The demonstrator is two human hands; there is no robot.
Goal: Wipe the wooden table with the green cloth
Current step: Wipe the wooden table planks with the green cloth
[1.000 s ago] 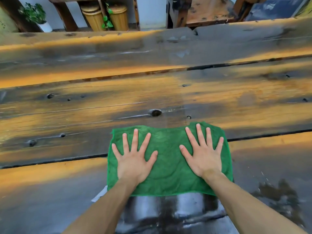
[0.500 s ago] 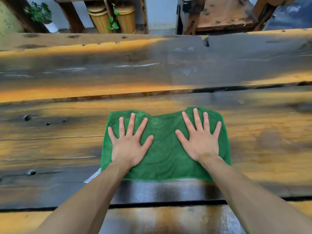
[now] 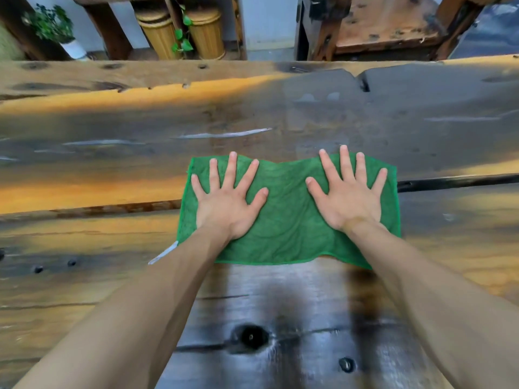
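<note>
A: Where is the green cloth point(image 3: 289, 217) right now?

B: Flat on the wooden bench point(image 3: 112, 130), straddling the dark seam between 2 planks. Its far edge lies well short of the bench's back edge.

A: And the hands?

B: Both lie on the cloth. The left hand point(image 3: 227, 203) presses its left half, the right hand point(image 3: 348, 197) its right half, palms down, fingers straight and fanned. Neither pinches or curls round the fabric.

A: Why spread like that?

B: My guess is that wide, flat palms pin the cloth so it slides as 1 sheet instead of bunching. With 2 hands apart, the whole width stays in contact with the wood.

A: What does the cloth look like?

B: A soft, nappy rectangle, probably microfibre, with a stitched hem and a pale tag point(image 3: 164, 252) poking out at its near-left corner. Its far edge waves slightly between the hands.

A: And the bench?

B: Rough old planks, knotted and cracked, with dark holes. The strip nearer than the cloth looks darker and glossy, likely damp; beyond the cloth the surface seems duller.
</note>
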